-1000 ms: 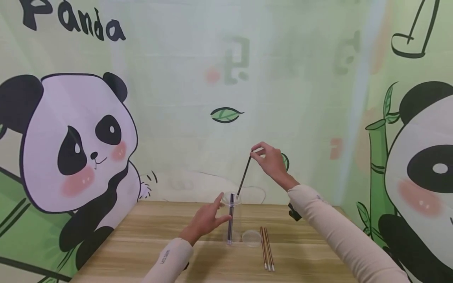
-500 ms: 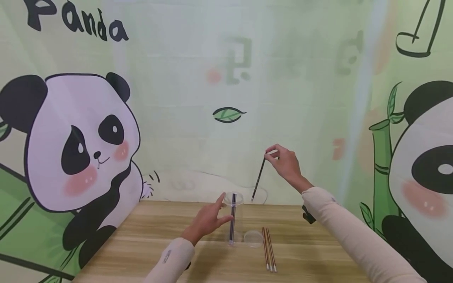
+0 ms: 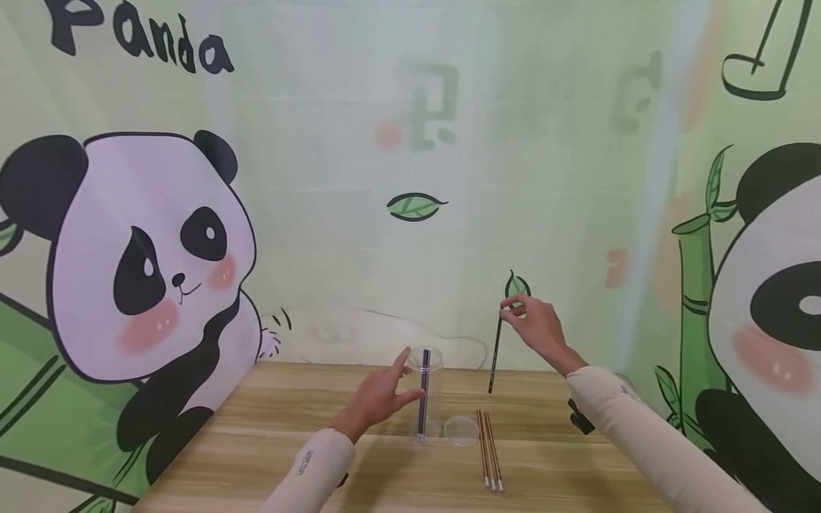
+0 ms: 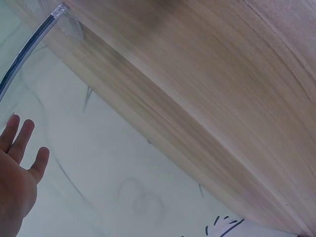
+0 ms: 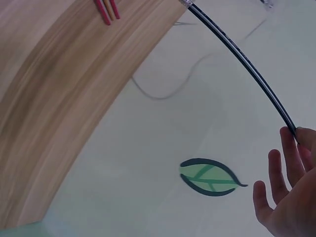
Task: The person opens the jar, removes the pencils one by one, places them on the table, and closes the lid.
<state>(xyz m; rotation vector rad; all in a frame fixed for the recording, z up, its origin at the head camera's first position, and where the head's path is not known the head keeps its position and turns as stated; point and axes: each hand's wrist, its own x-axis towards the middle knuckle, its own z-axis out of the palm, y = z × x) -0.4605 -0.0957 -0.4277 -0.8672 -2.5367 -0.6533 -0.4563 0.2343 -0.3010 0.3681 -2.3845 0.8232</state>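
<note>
My right hand pinches a black pencil near its upper end. The pencil hangs almost upright, its silver-tipped end low over the table's back part; the right wrist view shows this pencil along its length. A clear cylindrical container stands on the table with dark striped pencils upright inside. Beside it is my left hand, index fingertip right at the rim and thumb along the side, fingers fairly straight. In the left wrist view, several extended fingers of the left hand show.
A clear round lid lies just right of the container. Next to it, three brown pencils with white erasers lie side by side on the wooden table. Behind the table hangs a panda-printed cloth.
My right hand has carried the black pencil away from above the container, to the right and then down. The left hand stays at the container.
</note>
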